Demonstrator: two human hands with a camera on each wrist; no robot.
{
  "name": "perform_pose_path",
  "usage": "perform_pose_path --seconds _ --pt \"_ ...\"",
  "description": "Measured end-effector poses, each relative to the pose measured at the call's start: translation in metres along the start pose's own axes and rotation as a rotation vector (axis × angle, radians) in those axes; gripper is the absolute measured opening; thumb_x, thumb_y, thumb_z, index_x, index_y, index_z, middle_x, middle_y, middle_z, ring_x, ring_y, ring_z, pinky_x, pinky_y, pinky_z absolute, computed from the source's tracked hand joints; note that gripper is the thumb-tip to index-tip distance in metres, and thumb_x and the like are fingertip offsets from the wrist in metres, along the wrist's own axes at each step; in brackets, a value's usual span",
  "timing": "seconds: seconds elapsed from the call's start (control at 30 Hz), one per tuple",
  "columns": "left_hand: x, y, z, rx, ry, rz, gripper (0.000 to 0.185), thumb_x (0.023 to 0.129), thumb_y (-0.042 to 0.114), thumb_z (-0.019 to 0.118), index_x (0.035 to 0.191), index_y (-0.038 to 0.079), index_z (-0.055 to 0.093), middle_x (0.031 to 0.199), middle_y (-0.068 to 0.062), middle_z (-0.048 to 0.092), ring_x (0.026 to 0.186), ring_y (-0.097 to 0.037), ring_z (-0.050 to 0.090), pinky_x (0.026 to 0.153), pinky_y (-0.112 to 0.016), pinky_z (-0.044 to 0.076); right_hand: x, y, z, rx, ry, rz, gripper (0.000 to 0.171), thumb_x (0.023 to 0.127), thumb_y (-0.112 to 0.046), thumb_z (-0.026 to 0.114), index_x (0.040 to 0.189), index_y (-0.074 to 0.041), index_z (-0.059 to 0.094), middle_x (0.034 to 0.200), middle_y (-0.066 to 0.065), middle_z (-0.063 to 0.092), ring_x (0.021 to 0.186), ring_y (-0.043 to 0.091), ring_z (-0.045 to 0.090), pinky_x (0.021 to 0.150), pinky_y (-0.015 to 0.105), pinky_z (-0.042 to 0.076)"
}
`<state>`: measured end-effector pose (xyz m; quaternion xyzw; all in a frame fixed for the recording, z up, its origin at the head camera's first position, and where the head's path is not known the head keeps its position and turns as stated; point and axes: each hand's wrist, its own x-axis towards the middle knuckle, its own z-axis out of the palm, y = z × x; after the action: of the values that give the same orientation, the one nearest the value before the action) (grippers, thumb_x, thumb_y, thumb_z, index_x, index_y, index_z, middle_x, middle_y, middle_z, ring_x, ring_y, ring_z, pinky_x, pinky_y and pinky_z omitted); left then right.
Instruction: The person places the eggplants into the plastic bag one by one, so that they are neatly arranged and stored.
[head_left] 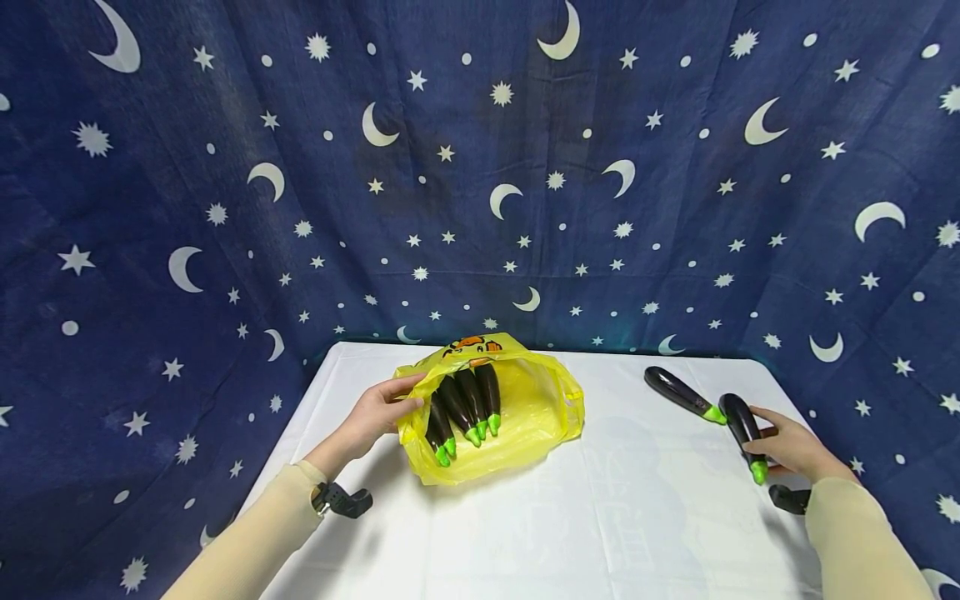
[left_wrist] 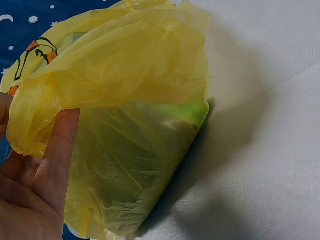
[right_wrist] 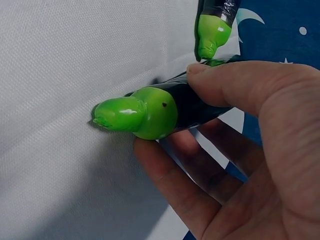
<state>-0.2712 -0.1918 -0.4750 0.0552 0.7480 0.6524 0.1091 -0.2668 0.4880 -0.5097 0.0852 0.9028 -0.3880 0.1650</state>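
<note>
My left hand (head_left: pixel 381 415) pinches the left rim of a yellow plastic bag (head_left: pixel 525 433), whose mouth gapes toward me. Inside, several dark eggplants (head_left: pixel 471 398) with bright green stem ends lie side by side. In the left wrist view, the bag's edge (left_wrist: pixel 40 115) is folded between my thumb and fingers. Far to the right, my right hand (head_left: pixel 793 446) grips an eggplant (head_left: pixel 741 425), thumb on top and fingers beneath, its green end (right_wrist: pixel 135 115) pointing toward me. Another eggplant (head_left: pixel 678 392) lies just beyond, its green tip close to the held one.
A white cloth covers the table (head_left: pixel 615 517). Behind and at both sides hangs a dark blue curtain (head_left: pixel 480 233) with pale moons and stars. Black straps (head_left: pixel 341 500) with small devices sit on both wrists.
</note>
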Motion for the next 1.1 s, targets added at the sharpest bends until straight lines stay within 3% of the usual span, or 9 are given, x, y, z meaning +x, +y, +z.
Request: perform_pose_path --seconds 0.27,0.6,1.1 --pt "0.0 0.001 0.001 0.005 -0.003 -0.001 0.053 0.097 0.013 0.071 0.148 0.012 0.057 0.138 -0.016 0.06 0.1 -0.021 0.068 0.075 -0.039 0.061 0.0 0.003 0.0 0.015 0.002 -0.015 0.094 0.091 -0.014 0.073 0.155 0.012 0.008 0.124 0.048 0.042 0.092 0.034 0.064 0.074 0.049 0.06" --pt "0.001 0.0 0.0 0.001 -0.003 -0.003 0.054 0.097 0.014 0.071 0.148 0.011 0.056 0.139 -0.016 0.06 0.102 -0.021 0.068 0.076 -0.04 0.061 -0.004 -0.003 -0.008 0.044 0.06 0.017 0.095 0.095 -0.016 0.07 0.157 0.008 0.001 0.132 0.048 0.032 0.105 0.048 0.058 0.081 0.053 0.059" --pt "0.002 0.002 0.0 0.008 -0.017 -0.012 0.055 0.096 0.015 0.072 0.148 0.012 0.056 0.143 -0.016 0.057 0.103 -0.022 0.068 0.077 -0.041 0.061 -0.006 -0.022 -0.004 0.209 -0.015 -0.114 0.096 0.098 -0.021 0.07 0.162 -0.001 0.001 0.15 0.046 0.02 0.115 0.033 0.058 0.09 0.055 0.056"
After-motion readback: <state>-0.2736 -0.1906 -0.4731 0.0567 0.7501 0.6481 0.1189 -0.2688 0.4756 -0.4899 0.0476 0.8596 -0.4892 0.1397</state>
